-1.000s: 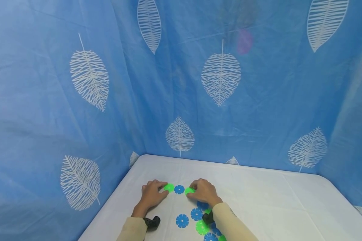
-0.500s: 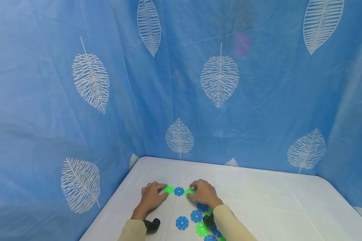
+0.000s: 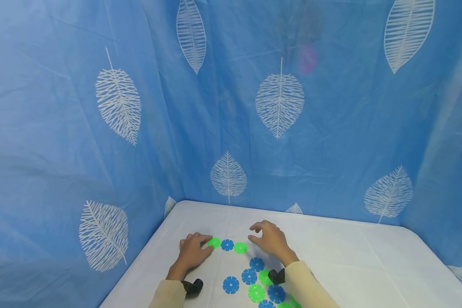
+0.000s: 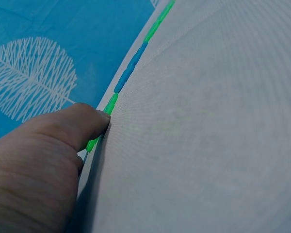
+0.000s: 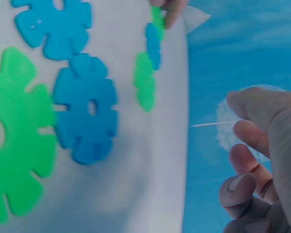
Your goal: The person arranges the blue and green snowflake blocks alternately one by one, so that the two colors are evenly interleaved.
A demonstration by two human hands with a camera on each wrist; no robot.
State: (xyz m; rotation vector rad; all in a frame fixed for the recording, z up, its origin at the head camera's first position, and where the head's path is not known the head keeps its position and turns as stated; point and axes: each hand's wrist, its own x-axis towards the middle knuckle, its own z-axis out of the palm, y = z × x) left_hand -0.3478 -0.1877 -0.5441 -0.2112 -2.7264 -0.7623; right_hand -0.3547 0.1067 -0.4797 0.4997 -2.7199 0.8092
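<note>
Head view: left hand (image 3: 192,251) pinches the left green disc (image 3: 214,243) by its rim, flat on the white bench (image 3: 342,252), in line with a blue disc (image 3: 227,245) and second green disc (image 3: 240,248). Right hand (image 3: 273,240) near, grip spread, nothing held. Discs probably light, stiff, perhaps slick plastic; take by opposite notched edges.

The head view looked forward and down from above the table (image 3: 342,252), far enough off to take in its far corners and the blue curtain (image 3: 327,141) behind it. The left wrist view, rolled sideways, lay low and close over the table, facing its far edge past the left hand (image 4: 43,160). The right wrist view, also rolled and low, faced that edge past the right hand (image 5: 271,150). All three shared the row of three discs (image 3: 227,245) on the table.
</note>
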